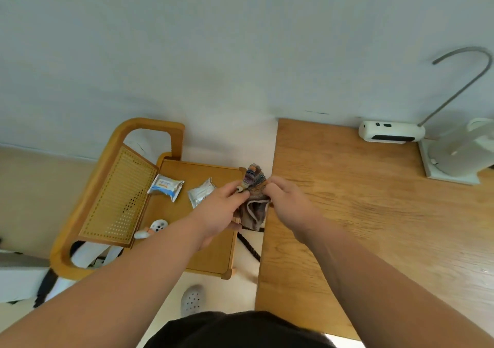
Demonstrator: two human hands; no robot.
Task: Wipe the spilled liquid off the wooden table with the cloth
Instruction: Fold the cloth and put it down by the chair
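Note:
A brown, multicoloured cloth hangs bunched between both hands, over the gap between the side cart and the wooden table. My left hand grips its left side and my right hand pinches its upper right edge. The lower part of the cloth dangles free. A faint darker, wet-looking patch shows on the table to the right of my right hand.
A low wooden cart on the left holds two sealed packets and a white controller. A white device, a bent tube and a white appliance stand at the table's far right. A grey shoe lies on the floor.

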